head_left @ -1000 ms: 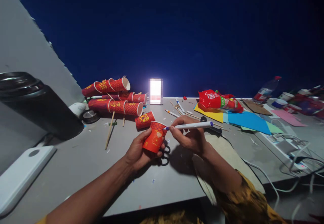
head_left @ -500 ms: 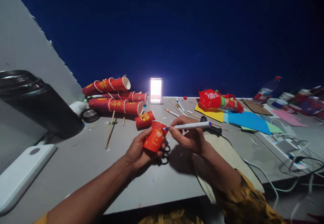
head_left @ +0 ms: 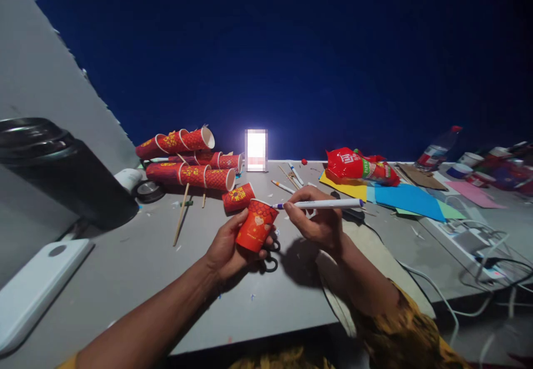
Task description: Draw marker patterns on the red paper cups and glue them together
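A red paper cup (head_left: 256, 227) with heart prints is tilted in my left hand (head_left: 230, 247), thumb and fingers wrapped round its side. My right hand (head_left: 314, 222) pinches a white marker (head_left: 325, 204) with a purple end, held nearly level. The marker's tip is close to the cup's rim; whether it touches cannot be told. Just behind lies another red cup (head_left: 238, 197) on its side. Black scissor handles (head_left: 271, 262) show beside my left fingers, their blades hidden.
Stacked red cups (head_left: 191, 174) lie back left near a dark bottle (head_left: 62, 174) and a white power bank (head_left: 41, 291). A lit screen (head_left: 256, 149) stands behind. To the right are coloured papers (head_left: 408, 199), a red packet (head_left: 360, 166) and a power strip (head_left: 470, 247) with cables.
My right hand has moved slightly right with the marker, drawing its tip toward the cup's right edge. In my left hand the cup has turned a little, showing more heart prints.
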A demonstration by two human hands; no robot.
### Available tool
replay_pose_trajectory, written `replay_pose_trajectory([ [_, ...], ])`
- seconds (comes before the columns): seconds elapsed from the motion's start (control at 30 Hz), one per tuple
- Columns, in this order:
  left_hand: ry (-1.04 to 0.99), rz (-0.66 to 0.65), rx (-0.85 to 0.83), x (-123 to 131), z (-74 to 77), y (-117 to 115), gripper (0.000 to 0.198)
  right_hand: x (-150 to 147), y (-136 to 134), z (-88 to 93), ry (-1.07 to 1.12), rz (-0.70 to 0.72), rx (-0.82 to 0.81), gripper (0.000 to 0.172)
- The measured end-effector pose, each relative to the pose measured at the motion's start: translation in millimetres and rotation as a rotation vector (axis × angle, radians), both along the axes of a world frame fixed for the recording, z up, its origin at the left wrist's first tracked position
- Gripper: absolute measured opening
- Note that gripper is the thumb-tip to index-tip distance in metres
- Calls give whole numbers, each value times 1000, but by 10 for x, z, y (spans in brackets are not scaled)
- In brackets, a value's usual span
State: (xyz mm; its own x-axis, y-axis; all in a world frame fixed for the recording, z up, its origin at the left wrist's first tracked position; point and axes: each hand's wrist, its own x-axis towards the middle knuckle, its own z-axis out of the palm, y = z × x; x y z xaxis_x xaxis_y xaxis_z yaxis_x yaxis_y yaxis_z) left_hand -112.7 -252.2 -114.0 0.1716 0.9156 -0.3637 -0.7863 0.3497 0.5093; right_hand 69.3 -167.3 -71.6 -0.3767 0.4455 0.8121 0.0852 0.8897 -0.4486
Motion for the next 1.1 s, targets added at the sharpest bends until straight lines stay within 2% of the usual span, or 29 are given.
replay_pose_trajectory([
  [0.2,14,8,5,6,-26,1,39,-20,-7,9,7,14,3,10],
  [0.5,37,16,-18,-7,-38,6,39,-32,-29,-83,-55,64,-52,11],
  [0.83,9,-12,11,-18,-82,4,39,-38,-14,-80,-90,74,-48,11],
  [1.1,19,-4,4,-11,-56,6,40,-24,-6,-55,-102,77,-40,13],
])
